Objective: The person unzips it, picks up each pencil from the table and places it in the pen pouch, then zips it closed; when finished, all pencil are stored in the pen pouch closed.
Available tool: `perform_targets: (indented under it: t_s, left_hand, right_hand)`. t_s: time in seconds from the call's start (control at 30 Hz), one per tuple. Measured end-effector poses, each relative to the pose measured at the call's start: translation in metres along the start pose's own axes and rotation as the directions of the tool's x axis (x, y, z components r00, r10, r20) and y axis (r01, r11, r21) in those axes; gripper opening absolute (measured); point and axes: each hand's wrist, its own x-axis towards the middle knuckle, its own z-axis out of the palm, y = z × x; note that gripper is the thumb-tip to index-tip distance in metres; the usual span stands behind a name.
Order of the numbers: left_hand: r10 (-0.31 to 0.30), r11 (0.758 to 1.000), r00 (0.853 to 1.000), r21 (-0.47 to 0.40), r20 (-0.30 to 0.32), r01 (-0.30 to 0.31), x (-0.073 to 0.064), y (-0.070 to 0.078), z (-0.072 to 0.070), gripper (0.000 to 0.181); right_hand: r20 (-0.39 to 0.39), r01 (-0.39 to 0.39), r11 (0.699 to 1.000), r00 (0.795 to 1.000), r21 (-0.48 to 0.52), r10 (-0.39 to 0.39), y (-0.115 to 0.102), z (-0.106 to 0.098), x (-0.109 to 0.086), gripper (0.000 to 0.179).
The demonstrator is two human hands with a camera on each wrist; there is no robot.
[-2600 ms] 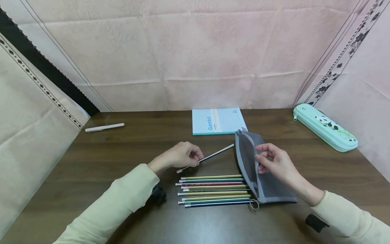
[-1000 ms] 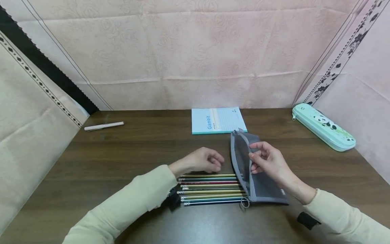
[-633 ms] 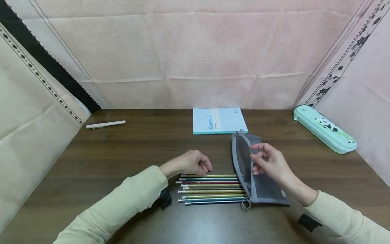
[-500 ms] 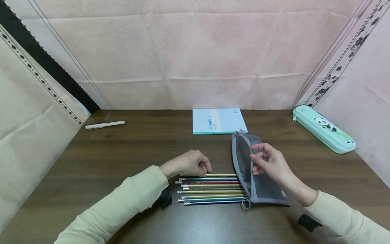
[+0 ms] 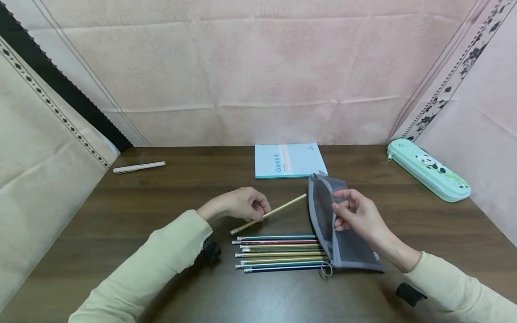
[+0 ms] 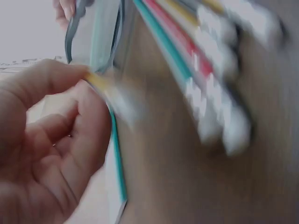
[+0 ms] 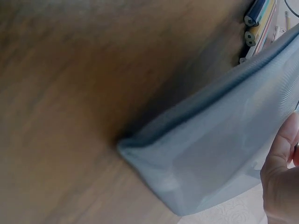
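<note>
Head view: finger state?

– Left hand (image 5: 241, 204) pinches a slim gold pencil (image 5: 284, 206), pale end toward eight o'clock; right hand (image 5: 359, 213) pinches the rim of the pouch (image 5: 357, 251).

– Pouch position?

– Three o'clock of left hand: grey, gaping, just beside the pencil's tip; pencil row (image 5: 278, 254), five o'clock.

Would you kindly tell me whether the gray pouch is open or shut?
Open: the right hand pinches one edge of the gray pouch, whose mouth gapes toward the gold pencil in the left hand.
</note>
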Motion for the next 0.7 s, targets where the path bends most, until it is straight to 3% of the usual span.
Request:
perform_targets:
  t_s: [0.07, 0.1, 0.2, 0.27, 0.4, 0.7]
  left_hand:
    - [0.017, 0.984, 0.999, -0.178, 0.043, -0.009, 0.005, 0.003, 0.005, 0.020]
    - [0.022, 0.963, 0.998, -0.268, 0.062, -0.004, 0.009, 0.005, 0.009, 0.023]
    - [0.021, 0.879, 0.995, -0.476, 0.094, 0.027, 0.024, 0.012, 0.025, 0.030]
    - [0.000, 0.827, 0.996, -0.559, 0.091, 0.051, 0.035, 0.019, 0.037, 0.032]
    - [-0.038, 0.759, 0.998, -0.648, 0.054, 0.064, 0.054, 0.033, 0.057, 0.034]
    - [-0.081, 0.712, 0.996, -0.701, -0.037, 0.032, 0.075, 0.058, 0.081, 0.041]
  right_hand:
    - [0.000, 0.000, 1.000, 1.000, -0.001, 0.000, 0.000, 0.001, 0.000, 0.036]
    - [0.001, 0.001, 1.000, 1.000, 0.002, -0.001, 0.000, 0.001, 0.000, 0.035]
    - [0.004, 0.009, 1.000, 1.000, 0.003, -0.009, -0.001, 0.004, 0.001, 0.035]
    - [0.004, 0.012, 1.000, 1.000, 0.005, -0.012, 0.000, 0.005, 0.001, 0.034]
    - [0.006, 0.009, 1.000, 1.000, -0.001, -0.009, 0.000, 0.006, 0.001, 0.034]
    - [0.022, 0.001, 1.000, 1.000, 0.003, -0.001, -0.001, 0.005, 0.000, 0.035]
